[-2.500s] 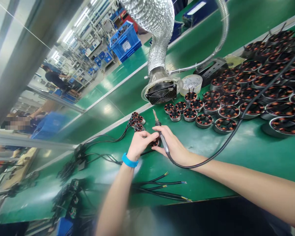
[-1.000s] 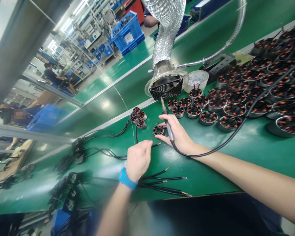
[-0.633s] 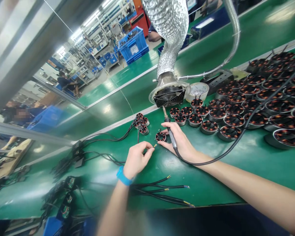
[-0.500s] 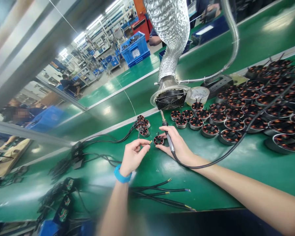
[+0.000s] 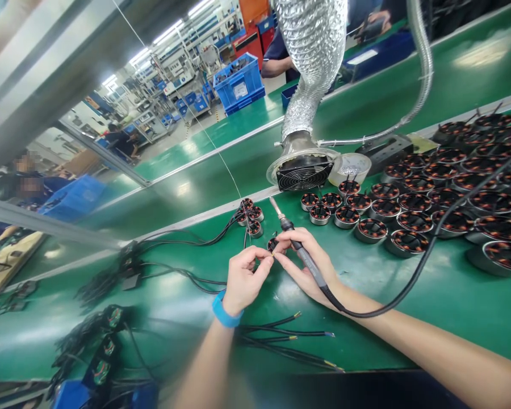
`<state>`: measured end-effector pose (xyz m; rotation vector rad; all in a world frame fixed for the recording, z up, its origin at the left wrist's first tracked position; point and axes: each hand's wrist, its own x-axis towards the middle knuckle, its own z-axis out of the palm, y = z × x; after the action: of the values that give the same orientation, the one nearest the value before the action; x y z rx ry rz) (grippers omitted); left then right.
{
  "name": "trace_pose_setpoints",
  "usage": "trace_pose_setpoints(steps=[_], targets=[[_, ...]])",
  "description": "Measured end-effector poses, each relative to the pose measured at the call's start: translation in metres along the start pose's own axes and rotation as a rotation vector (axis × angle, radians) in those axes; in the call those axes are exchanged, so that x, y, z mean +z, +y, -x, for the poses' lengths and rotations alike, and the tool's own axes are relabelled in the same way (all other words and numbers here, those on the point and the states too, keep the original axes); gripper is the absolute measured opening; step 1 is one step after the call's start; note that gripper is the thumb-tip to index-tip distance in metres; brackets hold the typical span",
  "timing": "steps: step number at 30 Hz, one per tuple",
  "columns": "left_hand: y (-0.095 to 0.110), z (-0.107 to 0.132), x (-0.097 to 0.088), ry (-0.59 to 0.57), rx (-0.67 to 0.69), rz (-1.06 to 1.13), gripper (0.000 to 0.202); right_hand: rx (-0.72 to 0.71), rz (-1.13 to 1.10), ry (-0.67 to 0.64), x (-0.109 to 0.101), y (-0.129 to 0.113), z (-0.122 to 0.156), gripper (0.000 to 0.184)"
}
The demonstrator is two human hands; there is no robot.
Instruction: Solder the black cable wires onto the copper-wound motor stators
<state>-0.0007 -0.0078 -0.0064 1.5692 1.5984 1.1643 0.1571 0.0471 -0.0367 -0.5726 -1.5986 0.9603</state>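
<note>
My left hand (image 5: pixel 247 278), with a blue wristband (image 5: pixel 226 309), pinches the thin yellow end of a black cable (image 5: pixel 246 238). Its fingertips meet those of my right hand (image 5: pixel 327 267) at the wire end. A soldering iron (image 5: pixel 307 260) lies in my right hand, its tip pointing up and away to the left. Just behind the touching fingertips is a small motor stator (image 5: pixel 272 244) with copper windings, partly hidden by the fingers. A thin wire (image 5: pixel 223 162) hangs down from above to near a few stators (image 5: pixel 254 229) with cables attached.
Many stators (image 5: pixel 409 241) stand in rows to the right. An extraction hood with fan (image 5: pixel 304 175) hangs behind, beside a translucent tub (image 5: pixel 353 167). Stripped cables (image 5: pixel 289 335) lie near the front edge, with cable bundles (image 5: pixel 128 267) at left. Other people work beyond the bench.
My hands have come together at the wire end, and my right fingers have left the stator's side. The soldering iron has tilted further left. The view has shifted slightly.
</note>
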Motion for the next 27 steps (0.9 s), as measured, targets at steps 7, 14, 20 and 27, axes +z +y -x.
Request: trace_pose_setpoints(steps=[7,14,20,27], targets=[[0.006,0.003,0.018,0.183,-0.113,0.176,0.021,0.035,-0.012,0.051,0.009,-0.005,0.005,0.029],[0.001,0.002,0.024,0.242,-0.181,0.263,0.022,0.021,0.081,0.083,0.013,-0.003,0.012,0.025],[-0.003,0.001,0.025,0.279,-0.203,0.266,0.026,0.096,0.072,0.08,0.013,-0.001,0.012,0.021],[-0.005,0.001,0.024,0.228,-0.196,0.301,0.027,0.076,0.108,0.078,0.012,-0.005,0.008,0.027]])
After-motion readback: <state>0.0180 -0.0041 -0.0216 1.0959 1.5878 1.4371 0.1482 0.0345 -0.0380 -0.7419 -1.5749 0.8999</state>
